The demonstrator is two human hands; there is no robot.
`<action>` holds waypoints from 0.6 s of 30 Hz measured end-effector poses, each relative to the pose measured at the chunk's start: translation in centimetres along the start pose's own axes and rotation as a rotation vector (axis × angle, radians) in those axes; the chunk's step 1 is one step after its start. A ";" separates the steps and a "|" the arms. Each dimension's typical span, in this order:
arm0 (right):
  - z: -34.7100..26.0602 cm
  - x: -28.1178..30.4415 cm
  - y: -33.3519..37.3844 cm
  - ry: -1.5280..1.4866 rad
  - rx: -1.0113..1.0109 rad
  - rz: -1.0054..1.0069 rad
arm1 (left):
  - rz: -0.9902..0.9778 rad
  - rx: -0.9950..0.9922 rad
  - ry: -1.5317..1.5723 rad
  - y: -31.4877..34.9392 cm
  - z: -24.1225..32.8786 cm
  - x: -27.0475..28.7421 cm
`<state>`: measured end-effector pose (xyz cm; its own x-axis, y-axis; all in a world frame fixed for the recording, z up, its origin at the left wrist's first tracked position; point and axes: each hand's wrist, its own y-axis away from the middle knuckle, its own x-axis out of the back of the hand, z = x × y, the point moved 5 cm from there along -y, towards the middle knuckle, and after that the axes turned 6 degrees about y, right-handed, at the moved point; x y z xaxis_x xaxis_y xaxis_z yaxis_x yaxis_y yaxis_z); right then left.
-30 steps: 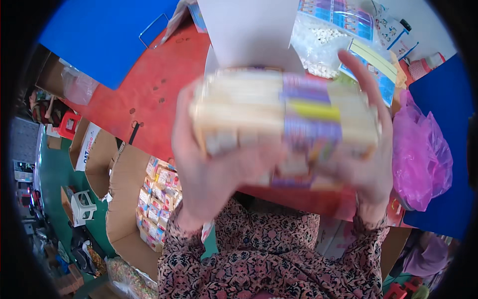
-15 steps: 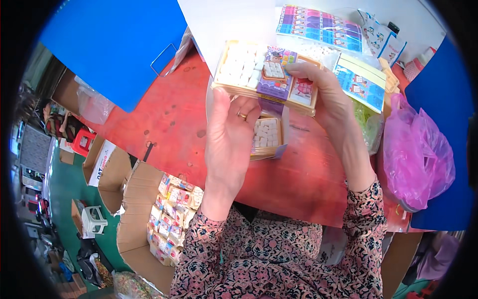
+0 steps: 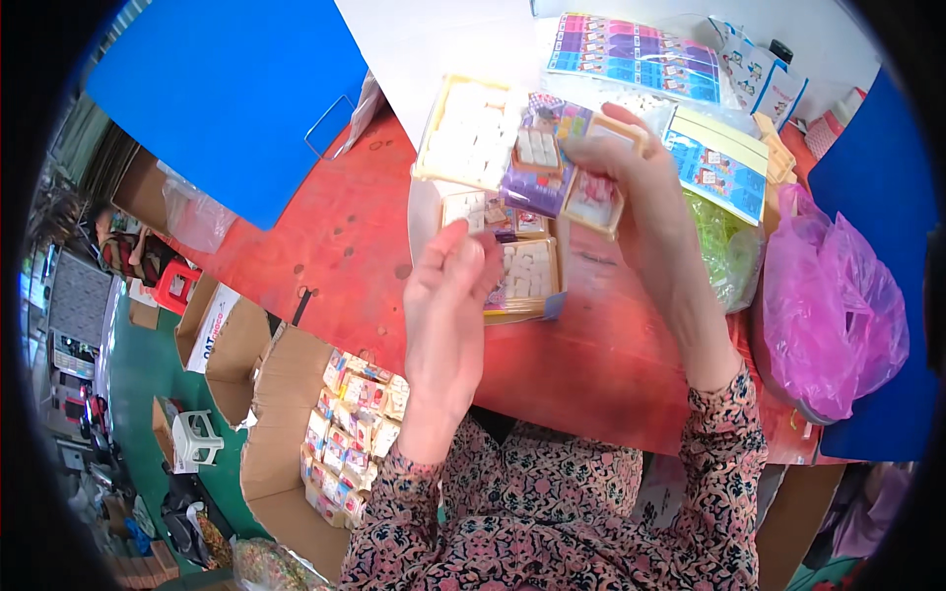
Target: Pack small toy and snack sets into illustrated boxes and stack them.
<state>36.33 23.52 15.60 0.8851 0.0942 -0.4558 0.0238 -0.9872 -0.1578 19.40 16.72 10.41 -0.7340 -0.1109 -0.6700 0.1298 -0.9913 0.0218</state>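
Observation:
Raised over the table, my right hand [image 3: 631,163] grips a tray pack of small white sweets [image 3: 537,153] at its right end. A purple printed sleeve wraps the middle of the pack. My left hand [image 3: 441,320] is apart from the pack, lower and nearer me, loosely curled with its fingertips blurred; nothing shows in it. Beyond it stands an open box [image 3: 562,300] with more trays of white sweets inside, partly covered by the left hand and the raised pack.
Left of me, a large cardboard carton [image 3: 281,443] holds several small packs. Printed sheets [image 3: 636,59] lie at the back of the red table [image 3: 340,236]. To the right are a pink plastic bag [image 3: 833,305], a bag of green material [image 3: 724,251] and a blue panel [image 3: 877,246].
My left hand has let go of the tray pack and moved down toward me. The right hand still holds the pack, tilted differently, and more of the box below shows.

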 end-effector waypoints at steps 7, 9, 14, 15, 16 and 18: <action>-2.4 -3.9 8.7 1.219 1.152 -0.105 | -0.236 0.100 0.235 4.2 0.8 -0.5; -1.9 -5.3 11.5 1.233 1.533 -0.108 | -0.130 0.150 0.185 5.6 1.2 0.2; 1.0 -5.2 12.7 1.541 1.724 -0.370 | -0.119 0.201 0.303 5.7 1.4 -0.5; 1.4 -5.3 12.6 1.548 1.736 -0.397 | -0.010 0.240 0.316 5.6 1.1 -0.2; 1.6 -5.2 12.3 1.545 1.735 -0.399 | 0.100 0.279 0.329 5.5 0.8 0.3; 2.2 -5.4 12.4 1.562 1.838 -0.442 | 0.085 0.286 0.384 5.4 0.9 0.4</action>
<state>30.82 11.11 14.13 0.5146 -0.7840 0.3472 0.7221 0.1779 -0.6685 19.24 11.28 10.90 -0.4224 -0.2111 -0.8815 -0.0495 -0.9657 0.2550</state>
